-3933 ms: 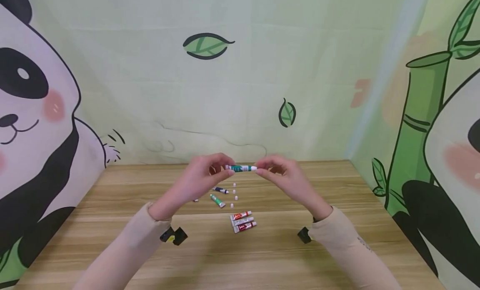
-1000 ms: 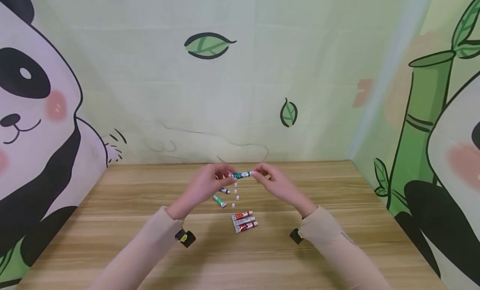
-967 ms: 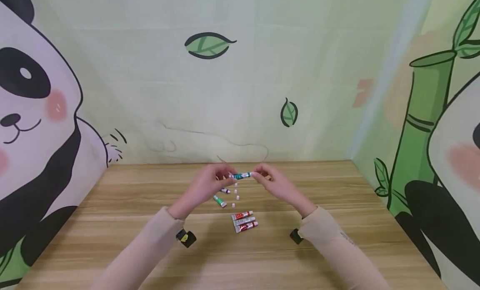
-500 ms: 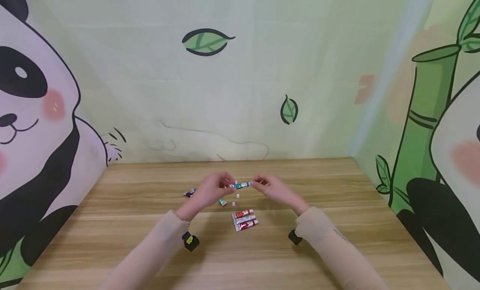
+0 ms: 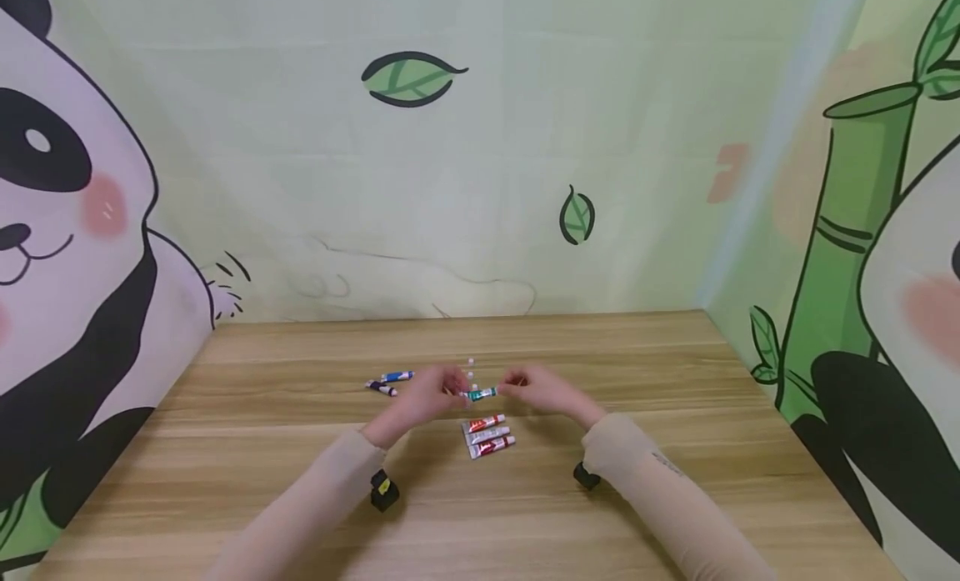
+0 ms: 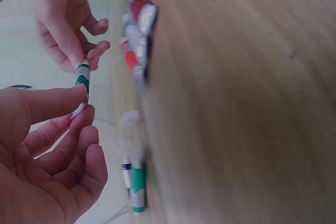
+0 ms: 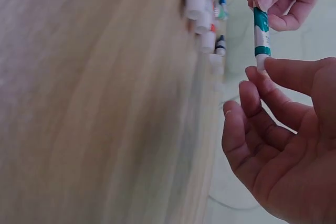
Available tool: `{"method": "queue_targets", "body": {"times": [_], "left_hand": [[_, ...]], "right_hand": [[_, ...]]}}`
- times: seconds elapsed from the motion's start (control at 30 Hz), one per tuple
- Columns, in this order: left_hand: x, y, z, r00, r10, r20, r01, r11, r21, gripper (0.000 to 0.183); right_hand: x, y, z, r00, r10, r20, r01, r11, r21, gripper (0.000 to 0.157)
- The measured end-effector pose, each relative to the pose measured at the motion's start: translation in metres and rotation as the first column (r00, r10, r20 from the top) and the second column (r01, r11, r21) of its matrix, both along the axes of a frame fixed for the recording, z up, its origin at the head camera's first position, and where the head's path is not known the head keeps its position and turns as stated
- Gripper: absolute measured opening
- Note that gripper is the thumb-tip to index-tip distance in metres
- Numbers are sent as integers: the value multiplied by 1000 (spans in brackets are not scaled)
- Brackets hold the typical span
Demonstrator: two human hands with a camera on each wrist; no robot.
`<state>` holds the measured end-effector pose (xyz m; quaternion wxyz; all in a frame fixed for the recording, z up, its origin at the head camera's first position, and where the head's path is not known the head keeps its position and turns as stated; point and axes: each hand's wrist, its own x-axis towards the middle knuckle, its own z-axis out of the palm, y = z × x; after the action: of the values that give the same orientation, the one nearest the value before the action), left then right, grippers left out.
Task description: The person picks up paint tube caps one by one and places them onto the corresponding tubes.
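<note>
Between my hands is a dark green paint tube (image 5: 482, 393), low over the table. My left hand (image 5: 431, 395) pinches its flat tail end between thumb and fingers. At the other end, my right hand (image 5: 546, 391) pinches the white cap (image 7: 262, 63) between thumb and fingertip; the cap meets the tube's neck. The other fingers of both hands are loosely bent. Just in front lie an orange-red tube (image 5: 486, 423), a silver-white tube (image 5: 489, 435) and a dark red tube (image 5: 492, 447), side by side.
Left of my left hand lie a blue tube (image 5: 397, 376) and a navy tube (image 5: 381, 388). A light green tube (image 6: 138, 184) shows in the left wrist view; my hand hides it from the head view. Small white caps (image 5: 471, 361) stand in a line behind the held tube.
Both hands have come down toward the table and nearer the body, still holding the dark green tube at its two ends. The blue and navy tubes are now uncovered, and the light green one covered.
</note>
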<state>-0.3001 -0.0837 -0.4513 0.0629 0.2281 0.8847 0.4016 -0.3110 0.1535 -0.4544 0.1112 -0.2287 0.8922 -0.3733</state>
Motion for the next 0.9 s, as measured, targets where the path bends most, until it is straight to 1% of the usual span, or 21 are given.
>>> {"method": "queue_targets", "body": {"times": [0.13,0.23,0.3,0.37,0.47,0.6,0.77,0.9], "left_hand": [[0,2,-7,1000,5,-12,-6,998,-55,10],[1,3,-10,1000,22,-3,-22,996,-85,11],[2,4,-12,1000,17,4,-17,996,-82,11],[2,3,-15,1000,-1,13,2,997,-76,11],[3,3,-17,998,-48,26,50,997,-51,12],[3,4,-18,995,-94,29,95,995,-26,12],[3,6,-18,993,-115,15,116,993,-26,14],[4,8,-18,993,-121,11,121,992,-34,16]], "right_hand": [[-2,0,-8,1000,18,17,-18,1000,10,17],[-2,-1,-11,999,28,32,-29,999,14,14],[0,-2,-11,998,33,46,-34,999,23,13],[1,-2,-11,998,43,54,-45,998,37,14],[2,-2,-10,996,65,60,-68,996,62,14],[4,1,-10,994,74,80,-81,994,79,13],[8,5,-8,991,85,107,-96,990,105,14],[14,7,-5,987,87,133,-106,984,140,16]]}}
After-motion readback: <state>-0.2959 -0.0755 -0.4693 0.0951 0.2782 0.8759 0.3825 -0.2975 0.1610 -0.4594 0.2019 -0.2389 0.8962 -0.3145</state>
